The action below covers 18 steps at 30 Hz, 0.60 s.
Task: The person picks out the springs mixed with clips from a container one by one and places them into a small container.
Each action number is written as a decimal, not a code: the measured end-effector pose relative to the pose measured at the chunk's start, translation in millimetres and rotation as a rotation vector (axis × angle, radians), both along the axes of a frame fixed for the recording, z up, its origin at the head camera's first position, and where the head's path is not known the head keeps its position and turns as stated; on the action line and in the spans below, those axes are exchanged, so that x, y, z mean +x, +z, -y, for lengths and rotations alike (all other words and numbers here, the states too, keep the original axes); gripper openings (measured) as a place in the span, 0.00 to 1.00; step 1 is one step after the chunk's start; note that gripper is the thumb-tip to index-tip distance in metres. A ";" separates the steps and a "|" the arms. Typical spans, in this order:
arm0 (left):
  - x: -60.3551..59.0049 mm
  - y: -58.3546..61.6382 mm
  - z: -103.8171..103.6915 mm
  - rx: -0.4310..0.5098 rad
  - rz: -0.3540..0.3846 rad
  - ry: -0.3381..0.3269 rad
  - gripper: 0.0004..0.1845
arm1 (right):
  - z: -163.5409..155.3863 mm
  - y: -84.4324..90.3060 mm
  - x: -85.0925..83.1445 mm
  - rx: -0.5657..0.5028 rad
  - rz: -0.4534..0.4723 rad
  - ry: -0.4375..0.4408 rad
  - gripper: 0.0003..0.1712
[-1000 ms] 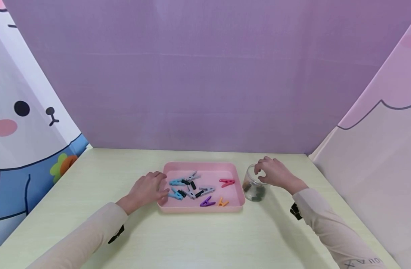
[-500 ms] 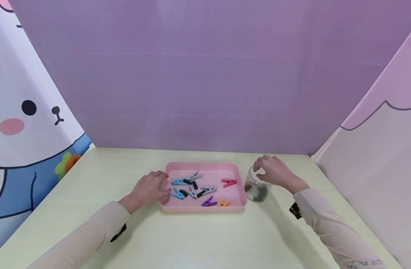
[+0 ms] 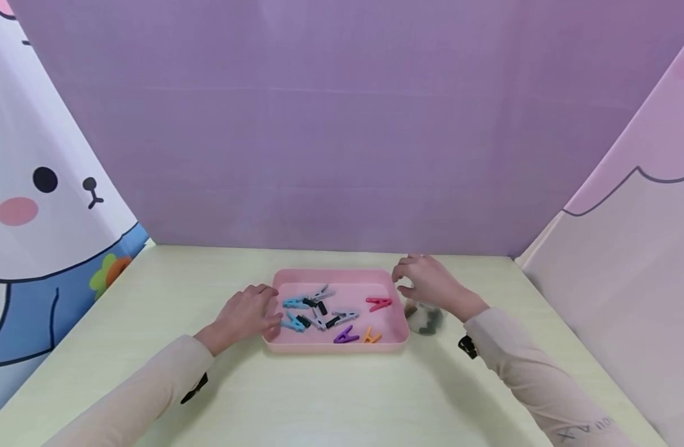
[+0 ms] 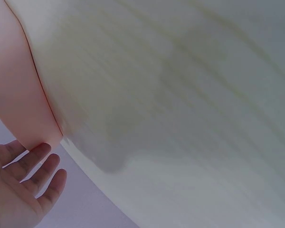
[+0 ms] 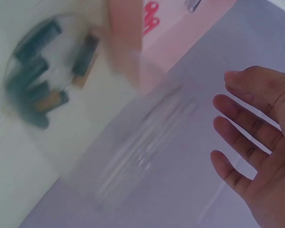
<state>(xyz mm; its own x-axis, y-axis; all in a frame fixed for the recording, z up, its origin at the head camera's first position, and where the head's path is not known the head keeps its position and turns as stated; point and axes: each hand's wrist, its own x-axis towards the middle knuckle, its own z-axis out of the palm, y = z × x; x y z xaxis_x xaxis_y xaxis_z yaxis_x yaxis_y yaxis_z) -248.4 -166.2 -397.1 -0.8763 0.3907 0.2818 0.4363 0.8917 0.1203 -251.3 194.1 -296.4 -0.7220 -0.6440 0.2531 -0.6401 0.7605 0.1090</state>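
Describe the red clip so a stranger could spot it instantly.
On the table, find the pink tray, with the glass jar on its right. Look in the tray's right part, towards the jar. The red clip lies there, the only red one, farther back than the purple clip and orange clip.

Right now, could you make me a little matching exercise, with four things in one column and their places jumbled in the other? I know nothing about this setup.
Things:
1. Left hand
2. Clear jar
3. Red clip
4. Purple clip

Places:
A. Inside the pink tray, beside the orange clip
B. On the table, beside the tray
C. Inside the tray, set apart from the other clips
D. At the tray's left edge

Right pairs: 1-D, 2-B, 3-C, 4-A.
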 end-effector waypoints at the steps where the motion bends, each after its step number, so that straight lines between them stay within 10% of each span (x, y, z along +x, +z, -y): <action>1: 0.2 -0.2 0.0 -0.001 0.002 0.002 0.29 | 4.0 -0.9 1.0 0.001 0.008 0.004 0.08; 18: 2.1 -0.1 1.0 0.013 0.010 0.007 0.29 | 58.6 -37.8 2.6 0.126 -0.021 0.173 0.10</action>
